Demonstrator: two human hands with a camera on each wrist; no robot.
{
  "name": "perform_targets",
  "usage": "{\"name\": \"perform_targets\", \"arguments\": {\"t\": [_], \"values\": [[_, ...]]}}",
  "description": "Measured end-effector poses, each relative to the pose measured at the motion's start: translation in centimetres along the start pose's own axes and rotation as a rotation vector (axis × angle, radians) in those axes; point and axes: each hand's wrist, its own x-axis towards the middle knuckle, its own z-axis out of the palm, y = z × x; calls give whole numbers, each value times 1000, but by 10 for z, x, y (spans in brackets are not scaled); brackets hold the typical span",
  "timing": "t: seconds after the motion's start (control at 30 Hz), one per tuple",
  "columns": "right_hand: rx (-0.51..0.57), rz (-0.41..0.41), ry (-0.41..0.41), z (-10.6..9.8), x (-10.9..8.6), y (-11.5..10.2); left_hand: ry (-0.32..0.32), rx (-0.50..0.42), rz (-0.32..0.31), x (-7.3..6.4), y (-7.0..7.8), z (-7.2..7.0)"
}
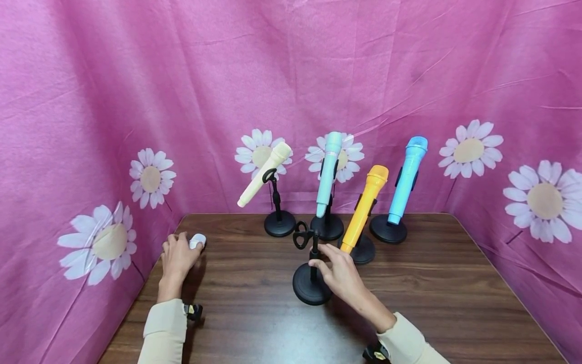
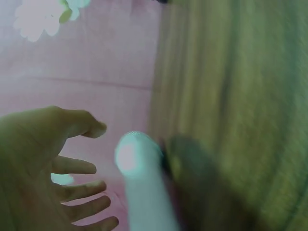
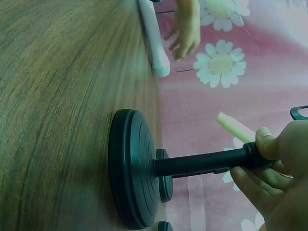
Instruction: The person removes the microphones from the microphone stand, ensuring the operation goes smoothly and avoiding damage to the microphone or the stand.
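Note:
My right hand pinches the upright of a small black microphone stand between thumb and fingers. The stand's round base is on the wooden table, and its ring clip holds nothing. In the right wrist view, the thumb and fingers of my right hand are at the collar of the pole. My left hand is at the table's left edge, beside a white microphone that lies on the table. The left wrist view, blurred, shows my left hand's fingers spread and apart from the white microphone.
Behind the held stand, other black stands carry a cream microphone, a mint microphone, a yellow microphone and a blue microphone. A pink flowered cloth hangs around the back and sides of the table.

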Motion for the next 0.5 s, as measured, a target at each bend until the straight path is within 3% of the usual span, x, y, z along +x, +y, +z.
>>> {"name": "perform_targets", "arguments": {"t": [0.27,0.5], "values": [[-22,-1,7,1,0,-1,176,-97,114,-4,40,-10],[-35,12,-14,1,-2,-2,210,-205,229,-14,80,-15]]}}
